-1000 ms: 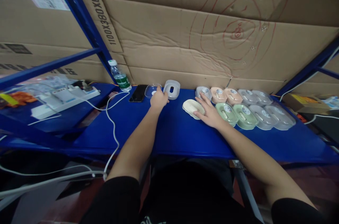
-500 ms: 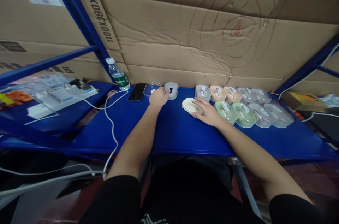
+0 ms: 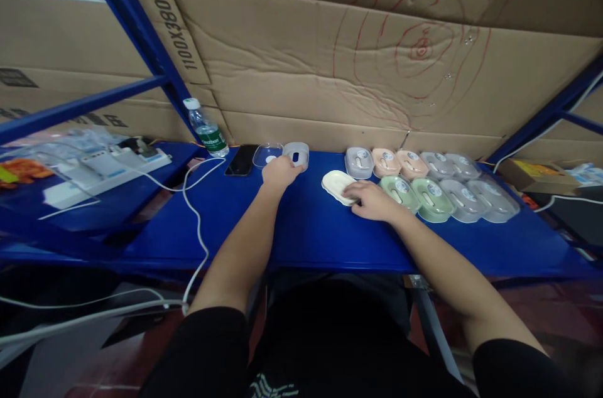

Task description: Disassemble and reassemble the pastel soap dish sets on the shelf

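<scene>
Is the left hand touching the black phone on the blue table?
No, the left hand is at the pale grey slotted plastic piece, with a visible gap between it and the black phone.

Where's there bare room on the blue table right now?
Widest: the blue table between left forearm and right forearm, in front of the cream dish. Narrower: the back gap between the grey slotted box and the lidded boxes. Crowded: right, where those stand in two rows, and back left, with bottle, phone.
</scene>
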Motion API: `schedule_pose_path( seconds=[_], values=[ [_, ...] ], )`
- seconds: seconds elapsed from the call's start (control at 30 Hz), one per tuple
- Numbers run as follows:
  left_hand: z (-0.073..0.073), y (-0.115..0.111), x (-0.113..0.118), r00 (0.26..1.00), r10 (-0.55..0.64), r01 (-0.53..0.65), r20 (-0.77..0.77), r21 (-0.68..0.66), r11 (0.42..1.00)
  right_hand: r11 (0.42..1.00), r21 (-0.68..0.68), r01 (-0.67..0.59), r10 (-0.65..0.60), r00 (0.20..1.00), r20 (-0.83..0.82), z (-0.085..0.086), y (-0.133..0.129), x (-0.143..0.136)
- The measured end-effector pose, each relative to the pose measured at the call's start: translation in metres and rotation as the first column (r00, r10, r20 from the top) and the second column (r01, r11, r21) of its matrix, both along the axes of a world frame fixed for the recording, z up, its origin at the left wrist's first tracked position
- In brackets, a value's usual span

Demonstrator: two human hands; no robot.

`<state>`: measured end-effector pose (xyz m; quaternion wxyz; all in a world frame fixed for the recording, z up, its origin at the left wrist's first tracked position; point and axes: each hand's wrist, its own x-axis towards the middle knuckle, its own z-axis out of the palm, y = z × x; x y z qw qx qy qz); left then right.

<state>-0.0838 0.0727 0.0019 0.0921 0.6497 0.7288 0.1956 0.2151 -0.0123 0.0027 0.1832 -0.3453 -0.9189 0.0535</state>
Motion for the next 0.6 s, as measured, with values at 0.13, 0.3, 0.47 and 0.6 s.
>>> schedule_pose_path(
  seconds=[0.13,0.3,0.47,0.6],
  values=[
    [0.003,-0.005,0.008,0.999,-0.047,0.046,0.025,0.068,0.997,1.0,0.022,-0.014,0.014,1.0,0.007,-0.014,0.004,-0.01],
    [0.01,-0.024,0.036,0.929,-0.367,0.357,0.047,0.148,0.922,0.994,0.113,0.002,0.0,1.0,-0.021,-0.026,0.008,-0.018],
    [0.005,-0.046,0.066,0.776,-0.629,0.63,-0.047,0.006,0.777,0.98,0.143,0.138,-0.146,0.988,0.041,-0.019,0.007,-0.012],
    [-0.003,-0.051,0.076,0.734,-0.662,0.668,-0.151,-0.015,0.744,0.987,0.104,0.125,-0.123,0.992,-0.021,-0.014,0.003,-0.011]
  ],
)
